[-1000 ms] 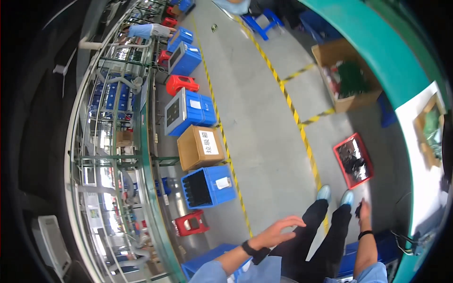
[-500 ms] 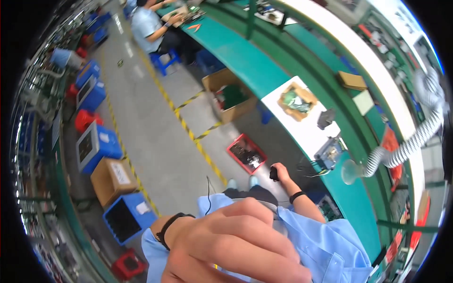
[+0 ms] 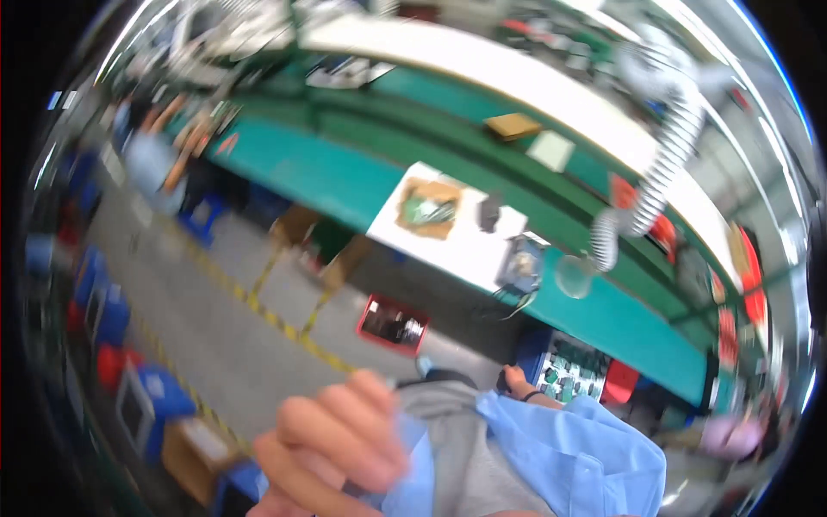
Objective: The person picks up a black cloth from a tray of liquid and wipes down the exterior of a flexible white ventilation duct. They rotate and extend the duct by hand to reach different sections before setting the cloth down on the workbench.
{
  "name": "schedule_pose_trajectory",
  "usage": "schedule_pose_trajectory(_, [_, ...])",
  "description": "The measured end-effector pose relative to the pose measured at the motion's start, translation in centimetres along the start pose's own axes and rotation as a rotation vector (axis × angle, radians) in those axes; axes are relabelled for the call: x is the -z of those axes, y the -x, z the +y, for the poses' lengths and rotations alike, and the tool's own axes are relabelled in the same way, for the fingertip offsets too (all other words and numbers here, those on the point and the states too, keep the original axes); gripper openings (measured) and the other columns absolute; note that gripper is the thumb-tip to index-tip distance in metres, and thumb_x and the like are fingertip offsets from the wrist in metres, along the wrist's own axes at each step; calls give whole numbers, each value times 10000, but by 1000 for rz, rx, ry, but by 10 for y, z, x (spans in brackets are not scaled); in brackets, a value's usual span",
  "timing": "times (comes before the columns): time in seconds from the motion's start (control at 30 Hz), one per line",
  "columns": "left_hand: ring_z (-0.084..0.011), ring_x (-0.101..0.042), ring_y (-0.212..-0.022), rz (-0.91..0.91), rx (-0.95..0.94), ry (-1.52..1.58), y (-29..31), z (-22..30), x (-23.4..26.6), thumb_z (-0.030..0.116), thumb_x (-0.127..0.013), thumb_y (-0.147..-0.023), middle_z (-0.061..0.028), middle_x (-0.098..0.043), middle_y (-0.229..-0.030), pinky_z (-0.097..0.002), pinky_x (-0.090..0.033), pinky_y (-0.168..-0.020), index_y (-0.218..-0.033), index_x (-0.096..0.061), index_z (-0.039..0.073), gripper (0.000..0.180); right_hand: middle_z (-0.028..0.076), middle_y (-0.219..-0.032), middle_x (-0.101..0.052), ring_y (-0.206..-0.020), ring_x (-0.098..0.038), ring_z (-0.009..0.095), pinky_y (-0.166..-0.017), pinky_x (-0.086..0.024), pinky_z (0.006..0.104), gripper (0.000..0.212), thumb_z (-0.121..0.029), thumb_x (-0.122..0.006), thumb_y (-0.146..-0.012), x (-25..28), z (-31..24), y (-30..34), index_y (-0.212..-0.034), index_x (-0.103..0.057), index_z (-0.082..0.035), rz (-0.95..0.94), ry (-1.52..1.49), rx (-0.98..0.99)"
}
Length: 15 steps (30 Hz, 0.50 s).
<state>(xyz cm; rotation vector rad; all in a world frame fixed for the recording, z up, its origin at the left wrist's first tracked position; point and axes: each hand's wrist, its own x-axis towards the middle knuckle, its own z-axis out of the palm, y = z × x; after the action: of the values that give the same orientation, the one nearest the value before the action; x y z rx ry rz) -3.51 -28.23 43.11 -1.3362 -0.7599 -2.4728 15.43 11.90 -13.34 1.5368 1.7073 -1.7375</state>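
Large and blurred at the bottom, my left hand (image 3: 336, 439) is raised in front of my body with its fingers bent. I see nothing in it, but the blur hides how far the fingers close. My right hand (image 3: 517, 382) is lower down, beneath the bench edge, with its fingers closed round a small black object (image 3: 502, 379) whose kind I cannot make out. Beside that hand is a blue bin (image 3: 531, 355) full of green and white circuit-board-like parts. A red tray (image 3: 393, 325) with dark contents lies on the floor ahead.
The green workbench (image 3: 327, 185) crosses ahead, bearing an opened brown packet (image 3: 428, 208), a blue-grey device (image 3: 522, 265) with wires and a flexible duct (image 3: 663, 164). A cardboard box (image 3: 345, 263) stands below. A co-worker (image 3: 155, 168) sits far left; blue bins (image 3: 159, 396) line the left side.
My view has swung to the right, so the bench and floor things appear shifted left. My left hand has moved lower and left. The parts bin beside my right hand now shows more fully.
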Motion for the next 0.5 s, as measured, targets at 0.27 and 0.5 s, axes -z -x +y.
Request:
schedule_pose_trajectory(0.27, [-204, -650, -906, -285, 542, -322, 6, -138, 40, 256, -577, -1024, -154, -666, -1064, -340, -501, -847, -1103, -678, -12, 297, 29, -873, -639, -736, -634, 162, -527, -488, 336, 185, -294, -768, -908, 14, -85, 82, -951, -636, -173, -69, -199, 148])
schedule_pose_trajectory(0.5, [-184, -640, -1101, -573, 986, -224, -18, -295, 15, 105, -623, -988, -114, -679, -1158, -342, -495, -998, -1268, -611, -18, 305, 24, -997, -635, -941, -628, 156, -700, -545, 347, 266, -160, -709, -930, 164, -242, 158, -1170, -602, -117, -17, -785, 744])
